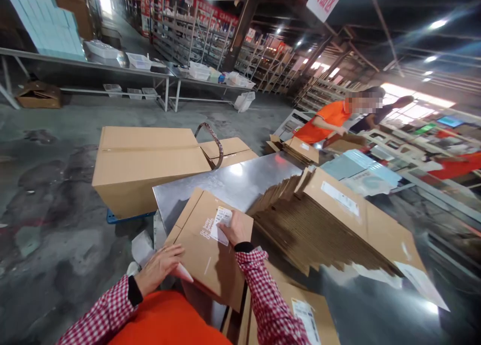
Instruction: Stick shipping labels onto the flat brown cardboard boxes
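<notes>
A flat folded cardboard box [203,250] with white print lies at the near end of the metal table. My right hand [235,228] rests on its white label [221,226], with the fingers bent at the label's right edge; what they hold, if anything, is hidden. At the box's left edge is my left hand [160,267], fingers stretched out and lying near the edge, with a piece of white paper [183,273] beside the fingertips. More flat cardboard with a label [306,317] lies under my right forearm.
A tall stack of flat cardboard [293,235] stands right on the metal table [240,177]. A large closed carton [150,159] sits on a blue base at the left. Beyond the table, a person in orange [328,119] works near other boxes. Shelves stand behind.
</notes>
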{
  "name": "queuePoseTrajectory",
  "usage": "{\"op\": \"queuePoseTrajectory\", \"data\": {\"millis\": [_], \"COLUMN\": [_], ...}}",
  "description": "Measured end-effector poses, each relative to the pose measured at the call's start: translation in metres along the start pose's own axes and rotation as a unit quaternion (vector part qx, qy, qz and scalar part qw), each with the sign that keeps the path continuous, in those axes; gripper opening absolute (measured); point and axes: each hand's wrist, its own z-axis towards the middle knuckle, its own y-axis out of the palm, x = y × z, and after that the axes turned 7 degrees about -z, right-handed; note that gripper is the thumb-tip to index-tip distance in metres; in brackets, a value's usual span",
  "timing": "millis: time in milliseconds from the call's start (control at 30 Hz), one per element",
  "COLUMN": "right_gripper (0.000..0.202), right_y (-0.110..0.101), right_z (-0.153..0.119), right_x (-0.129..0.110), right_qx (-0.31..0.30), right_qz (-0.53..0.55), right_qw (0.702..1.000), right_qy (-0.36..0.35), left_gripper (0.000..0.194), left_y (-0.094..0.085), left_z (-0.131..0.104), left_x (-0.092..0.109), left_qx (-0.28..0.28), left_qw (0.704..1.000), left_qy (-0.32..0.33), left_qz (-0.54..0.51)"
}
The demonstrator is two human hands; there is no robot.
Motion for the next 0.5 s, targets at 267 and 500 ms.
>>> {"op": "queuePoseTrajectory", "data": {"millis": [267,500], "right_gripper": [0.058,0.063], "right_y": [0.031,-0.01], "right_z": [-0.018,-0.03], "right_x": [-0.021,0.046], "right_qx": [-0.035,0.086], "right_qz": [-0.224,0.118], "right_qw": [0.974,0.95], "right_qy": [-0.012,0.277], "left_gripper": [0.039,0.052], "left_y": [0.005,-0.013], "left_z": [0.0,0.003], "left_x": [-0.005,0.011], "left_qx": [0.014,0.01], "left_qw": [0.999,0.997], "left_qy": [-0.017,-0.069], "left_qz": [-0.036,-0.034]}}
